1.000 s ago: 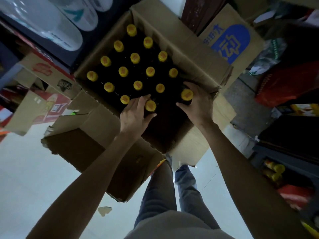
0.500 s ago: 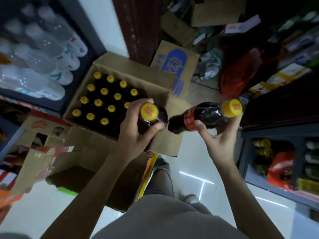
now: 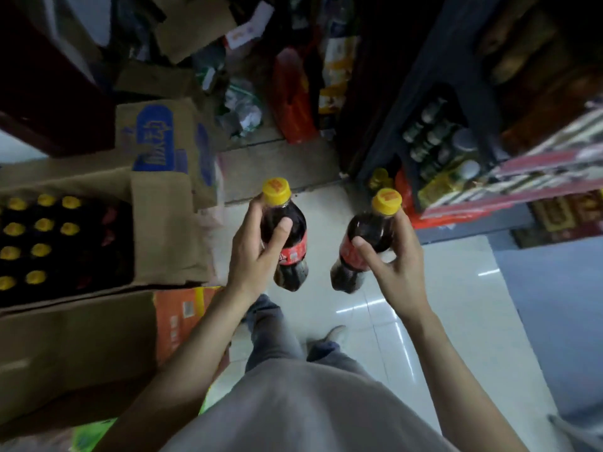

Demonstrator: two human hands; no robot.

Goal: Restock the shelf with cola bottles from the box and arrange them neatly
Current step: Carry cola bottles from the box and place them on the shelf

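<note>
My left hand [image 3: 253, 256] grips a cola bottle [image 3: 287, 236] with a yellow cap and red label, held nearly upright over the floor. My right hand [image 3: 396, 265] holds a second cola bottle [image 3: 365, 243], tilted with its cap toward the shelf. The open cardboard box [image 3: 163, 230] stands at the left, with several yellow-capped bottles [image 3: 42, 226] still in it. The dark shelf [image 3: 434, 132] with rows of bottles and yellow caps low down is at the upper right, beyond my right hand.
A blue-printed carton [image 3: 156, 138] stands behind the box, an orange carton [image 3: 182, 314] below it. Red bags [image 3: 293, 99] and loose packaging are piled at the back. Packaged goods [image 3: 538, 171] fill the shelf at right. My legs and shoe [image 3: 332, 334] are on the white tiled floor.
Both hands lifted a bottle each out of the box and carried them to the right, toward the shelf. The view swung right, so the box now lies at the left edge.
</note>
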